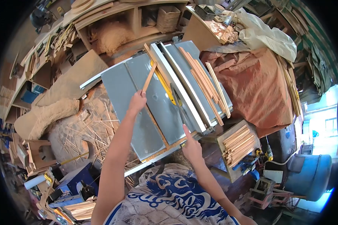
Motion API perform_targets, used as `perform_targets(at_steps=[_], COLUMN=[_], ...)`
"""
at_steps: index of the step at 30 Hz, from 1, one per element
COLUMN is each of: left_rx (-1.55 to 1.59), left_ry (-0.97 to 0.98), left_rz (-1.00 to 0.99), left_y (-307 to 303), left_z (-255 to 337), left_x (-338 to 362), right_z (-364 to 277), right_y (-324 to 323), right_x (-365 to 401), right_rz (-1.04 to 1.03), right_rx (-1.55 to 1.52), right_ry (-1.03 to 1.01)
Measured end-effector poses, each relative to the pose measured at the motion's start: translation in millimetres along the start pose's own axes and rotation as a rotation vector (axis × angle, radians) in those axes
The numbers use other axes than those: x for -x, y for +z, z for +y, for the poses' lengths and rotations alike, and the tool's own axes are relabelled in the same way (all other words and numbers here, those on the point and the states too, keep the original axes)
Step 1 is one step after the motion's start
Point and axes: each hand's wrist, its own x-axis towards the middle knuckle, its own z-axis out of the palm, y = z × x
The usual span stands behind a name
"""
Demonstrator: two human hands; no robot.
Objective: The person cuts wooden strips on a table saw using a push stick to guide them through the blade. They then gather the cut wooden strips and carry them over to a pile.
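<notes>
Your L hand (139,99) has its fingers pinching a slim tan strip (150,77), slanted over the counter (118,90), upper ctr. R hand (192,149), ctr: index out, can't tell re: other fingers.

Left of center, the left hand (138,101) gripped a wood strip (149,77). Below center, the right hand (192,149) extended a finger over the gray table's (118,88) near edge.
</notes>
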Motion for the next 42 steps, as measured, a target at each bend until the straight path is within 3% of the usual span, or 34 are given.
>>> perform_targets(at_steps=[8,10,11,13,14,16,22,25,30,32,33,34,35,36,38,39,40,42], left_rx=[-0.045,0.236,0.232,0.265,0.260,0.146,0.141,0.046,-0.041,0.164,0.331,0.328,0.623,0.912,1.049,1.198,1.358,1.285], left_ry=[0.017,-0.244,-0.240,-0.145,-0.141,-0.114,-0.239,-0.218,-0.161,-0.238,-0.181,-0.204,-0.164,-0.107,-0.015,-0.096,-0.165,-0.059], left_rz=[0.092,-0.009,0.002,0.321,0.326,0.558,0.401,0.442,0.623,0.702,0.730,0.794,0.740,0.692,0.727,0.772,0.807,0.878], left_y=[-8,-12,-10,1,3,1,14,15,-43,-101,-131,-160,-191,-230,-295,-321,-343,-393], left_z=[13,20,21,14,20,56,86,85,56,33,15,-10,-46,-81,-121,-106,-87,-135], left_x=[-60,-86,-105,-154,-176,-212,-338,-351,-319,-283,-258,-237,-218,-183,-102,-44,10,80], right_z=[-29,-40,-45,-49,-49,-59,-50,-47,-49,-51,-56,-62,-67,-74,-102,-118,-125,-137], right_y=[-23,-40,-47,-49,-47,-56,-61,-62,-74,-81,-85,-90,-86,-81,-75,-72,-60,-33], right_x=[-82,-113,-124,-147,-155,-168,-198,-202,-180,-161,-150,-140,-130,-118,-89,-70,-54,-21], right_rz=[-0.042,-0.113,-0.099,-0.112,-0.112,-0.155,-0.129,-0.160,-0.189,-0.181,-0.208,-0.249,-0.273,-0.311,-0.383,-0.397,-0.447,-0.382], right_rx=[-0.036,-0.050,-0.023,-0.046,-0.066,-0.074,-0.108,-0.091,-0.143,-0.208,-0.202,-0.239,-0.245,-0.241,-0.236,-0.272,-0.239,-0.445], right_ry=[-0.046,-0.078,-0.096,-0.096,-0.106,-0.085,-0.144,-0.147,-0.244,-0.308,-0.299,-0.313,-0.297,-0.285,-0.241,-0.282,-0.353,-0.596])
